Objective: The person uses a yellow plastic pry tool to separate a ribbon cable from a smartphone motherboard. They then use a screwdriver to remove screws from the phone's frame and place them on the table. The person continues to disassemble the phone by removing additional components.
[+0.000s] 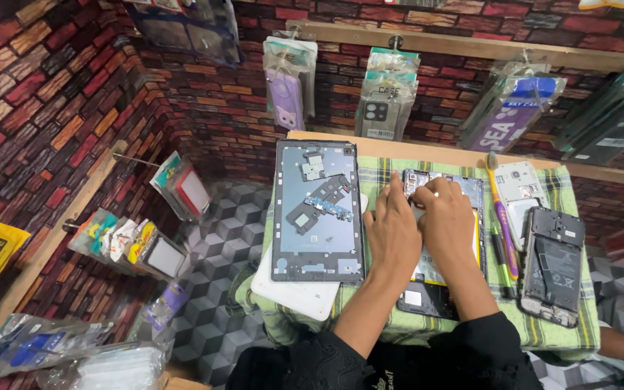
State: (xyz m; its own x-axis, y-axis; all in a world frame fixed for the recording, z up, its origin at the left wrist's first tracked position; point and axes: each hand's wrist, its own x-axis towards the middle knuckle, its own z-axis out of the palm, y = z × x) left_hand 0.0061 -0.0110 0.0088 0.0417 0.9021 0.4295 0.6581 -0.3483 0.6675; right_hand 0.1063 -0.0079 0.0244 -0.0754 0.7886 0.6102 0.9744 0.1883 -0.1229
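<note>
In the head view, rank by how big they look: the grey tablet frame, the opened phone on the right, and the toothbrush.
1. Grey tablet frame, clearly largest.
2. Opened phone.
3. Toothbrush: about as long as the phone but far thinner, so it covers least.
All three lie on the same cloth, so nearness hardly skews this.

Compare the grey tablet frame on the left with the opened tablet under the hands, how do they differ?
The grey tablet frame lies untouched, while the opened tablet has the left hand and right hand working at its top end. The frame rests on a white slab; the opened tablet lies straight on the checked cloth. The frame looks mostly bare grey; the opened tablet shows a battery and dark parts. Both lie flat, insides up.
</note>
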